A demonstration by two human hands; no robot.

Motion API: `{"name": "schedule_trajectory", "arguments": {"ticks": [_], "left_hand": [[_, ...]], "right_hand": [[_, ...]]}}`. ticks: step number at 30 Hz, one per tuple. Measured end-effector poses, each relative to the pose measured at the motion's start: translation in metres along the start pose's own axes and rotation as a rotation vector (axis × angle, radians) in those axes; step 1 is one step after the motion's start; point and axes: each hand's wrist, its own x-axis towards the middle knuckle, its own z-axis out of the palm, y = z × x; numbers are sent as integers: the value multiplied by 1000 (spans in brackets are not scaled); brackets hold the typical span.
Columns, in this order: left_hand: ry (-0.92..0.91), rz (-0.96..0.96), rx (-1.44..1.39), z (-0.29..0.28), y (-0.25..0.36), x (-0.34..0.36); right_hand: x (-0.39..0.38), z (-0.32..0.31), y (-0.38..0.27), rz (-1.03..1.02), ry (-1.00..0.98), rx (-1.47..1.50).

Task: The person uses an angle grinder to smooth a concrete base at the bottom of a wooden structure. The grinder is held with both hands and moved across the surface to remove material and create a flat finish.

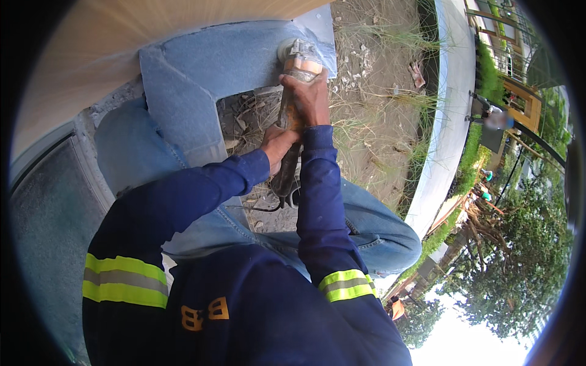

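An angle grinder (pixel 303 63) with an orange and grey dusty body lies lengthwise in front of me. My right hand (pixel 310 100) is wrapped round it just behind its metal head. Further back along the body, my left hand (pixel 279 146) is closed on it too. The grinder's pale disc is partly hidden by the head; it is at the surface of a grey stone slab (pixel 244 55), near the slab's right end. A dark cord hangs from the rear of the tool. Whether the disc spins I cannot tell.
A beige wall (pixel 104 49) rises along the slab's far left side. Rubble (pixel 247 116) fills the gap beside the slab's inner edge. On the right are sandy ground (pixel 372 122) with grass tufts and a pale concrete kerb (pixel 442 122). My bent knees flank the work.
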Motion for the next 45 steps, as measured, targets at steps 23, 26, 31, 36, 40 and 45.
{"name": "schedule_trajectory", "arguments": {"ticks": [23,26,31,36,40,45], "left_hand": [[60,92,-66,-13,-23,-30],[74,57,-71,-14,-6,-27],[7,-11,-9,-3,1,-12],[52,74,-19,-9,-22,-30],[41,97,-8,-20,-23,-24],[-3,29,29,-8,-11,-11]], "right_hand": [[-33,22,0,-70,-79,-57],[-22,25,-16,-48,-101,-80],[-11,8,-13,-43,-18,-63],[-35,12,2,-33,-45,-69],[-36,19,-6,-47,-73,-69],[-19,7,-4,-34,-18,10]]}}
